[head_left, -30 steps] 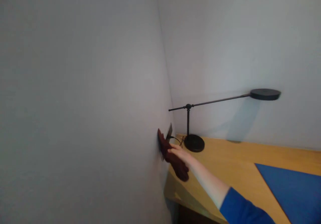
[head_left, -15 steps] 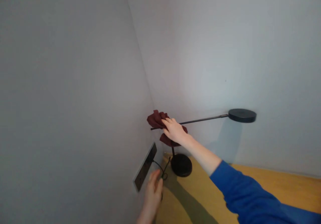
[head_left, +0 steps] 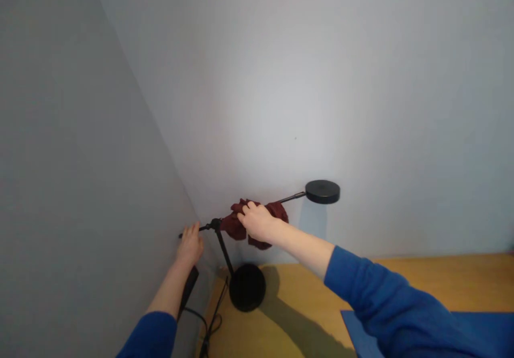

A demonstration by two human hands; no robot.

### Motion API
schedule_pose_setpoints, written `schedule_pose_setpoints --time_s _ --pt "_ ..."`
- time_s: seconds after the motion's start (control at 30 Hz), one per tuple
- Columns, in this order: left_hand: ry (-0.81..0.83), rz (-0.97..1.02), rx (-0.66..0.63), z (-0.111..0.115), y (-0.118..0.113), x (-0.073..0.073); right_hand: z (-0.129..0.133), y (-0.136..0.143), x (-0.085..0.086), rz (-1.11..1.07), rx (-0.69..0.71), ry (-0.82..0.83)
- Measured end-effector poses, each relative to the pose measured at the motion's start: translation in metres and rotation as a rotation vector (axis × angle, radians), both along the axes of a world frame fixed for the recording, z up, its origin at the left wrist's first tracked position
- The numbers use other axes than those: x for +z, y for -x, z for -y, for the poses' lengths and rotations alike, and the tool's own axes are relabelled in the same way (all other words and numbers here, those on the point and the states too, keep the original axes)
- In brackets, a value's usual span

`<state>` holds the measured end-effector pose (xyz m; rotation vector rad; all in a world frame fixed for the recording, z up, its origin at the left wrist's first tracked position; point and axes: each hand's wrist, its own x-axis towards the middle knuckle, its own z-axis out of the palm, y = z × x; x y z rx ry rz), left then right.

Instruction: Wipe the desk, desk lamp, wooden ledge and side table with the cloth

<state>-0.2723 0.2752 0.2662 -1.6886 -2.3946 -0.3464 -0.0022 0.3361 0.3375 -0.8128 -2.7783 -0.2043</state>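
Note:
A black desk lamp has its round base (head_left: 247, 288) on the wooden desk, and its disc-shaped head (head_left: 322, 191) reaches out to the right. My right hand (head_left: 258, 221) is closed around a dark red cloth (head_left: 235, 226), pressing it over the lamp's arm (head_left: 292, 197) just right of the joint (head_left: 216, 224). Beside the left wall, my left hand (head_left: 190, 245) has its fingers wrapped round the rear end of that arm, whose tip (head_left: 180, 236) pokes out past them.
The wooden desk (head_left: 297, 299) runs along the back wall. A dark socket panel (head_left: 188, 288) is on the left wall, with black cables (head_left: 209, 331) below it. A blue mat (head_left: 355, 331) lies at the lower right.
My left hand has risen from near the cables to the lamp arm's rear end. The cloth under my right hand has shifted right along the arm. The view has swung right.

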Motion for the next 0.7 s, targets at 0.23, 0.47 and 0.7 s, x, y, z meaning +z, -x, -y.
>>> schedule_pose_setpoints --time_s 0.23,0.47,0.7 --pt "-0.032 -0.148 -0.026 -0.008 0.008 -0.013 -0.039 -0.115 0.011 0.000 -0.254 -0.010" --pt "-0.119 -0.185 -0.025 -0.009 0.012 -0.028 -0.080 -0.231 0.016 -0.093 -0.694 0.171" --pt "-0.146 -0.130 -0.030 -0.010 0.010 -0.031 -0.090 -0.292 -0.065 -0.380 -0.897 0.402"
